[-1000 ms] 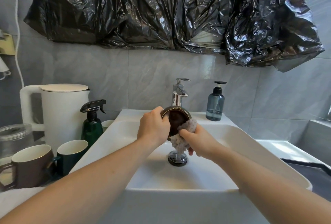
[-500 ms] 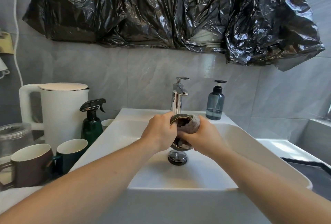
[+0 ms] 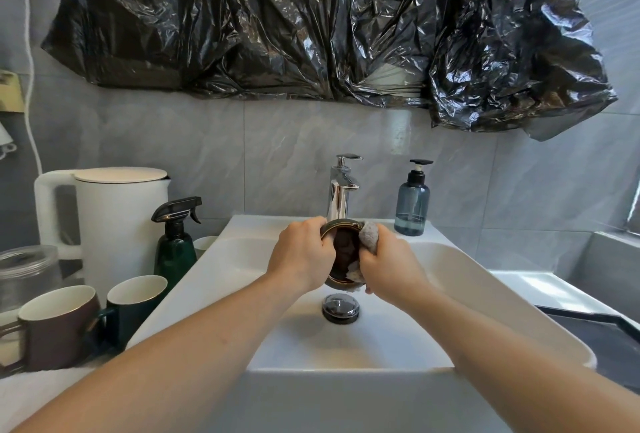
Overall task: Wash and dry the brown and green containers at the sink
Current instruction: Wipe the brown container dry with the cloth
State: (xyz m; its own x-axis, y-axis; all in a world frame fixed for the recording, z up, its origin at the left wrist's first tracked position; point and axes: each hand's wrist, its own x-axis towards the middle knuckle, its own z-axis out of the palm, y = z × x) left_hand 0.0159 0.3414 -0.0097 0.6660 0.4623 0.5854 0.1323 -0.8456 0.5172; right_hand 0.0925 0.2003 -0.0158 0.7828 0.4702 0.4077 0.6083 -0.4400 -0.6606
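Observation:
Over the white sink (image 3: 460, 280), below the chrome tap (image 3: 341, 195), my left hand (image 3: 299, 256) grips a small round brown container (image 3: 344, 252) with a gold rim, tilted on its side with the mouth towards me. My right hand (image 3: 388, 264) holds a grey cloth (image 3: 369, 235) pressed against the container's right rim and inside. A brown mug (image 3: 57, 325) and a green mug (image 3: 135, 304) stand upright on the counter at the left. I see no water running from the tap.
A white kettle (image 3: 114, 224), a green spray bottle (image 3: 175, 242) and a glass jar (image 3: 27, 269) stand left of the sink. A blue soap dispenser (image 3: 412, 207) sits on the sink's back right corner. The drain plug (image 3: 341, 308) lies below my hands. Black plastic sheeting (image 3: 311, 23) hangs above.
My right hand has carried the cloth from the container's lower edge up onto its right rim and inside. The container has tilted and turned a little in my left hand.

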